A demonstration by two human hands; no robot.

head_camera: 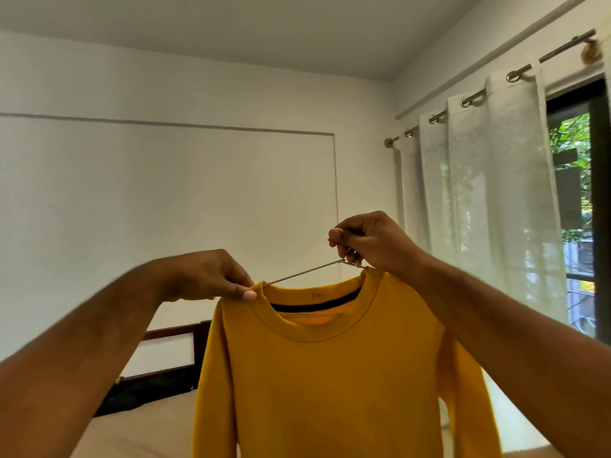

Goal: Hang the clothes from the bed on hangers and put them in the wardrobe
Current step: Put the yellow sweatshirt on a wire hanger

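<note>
A mustard-yellow long-sleeved sweatshirt hangs in front of me on a thin metal hanger, held up in the air over the bed. My right hand grips the hanger's neck above the collar. My left hand pinches the left shoulder of the sweatshirt next to the collar. One wire arm of the hanger shows outside the neck opening, and its bottom bar is seen through the collar. The wardrobe is out of view.
The bed with a beige sheet lies below, its dark wooden headboard against the white wall. Something dark lies at the head of the bed. White curtains cover the window at the right.
</note>
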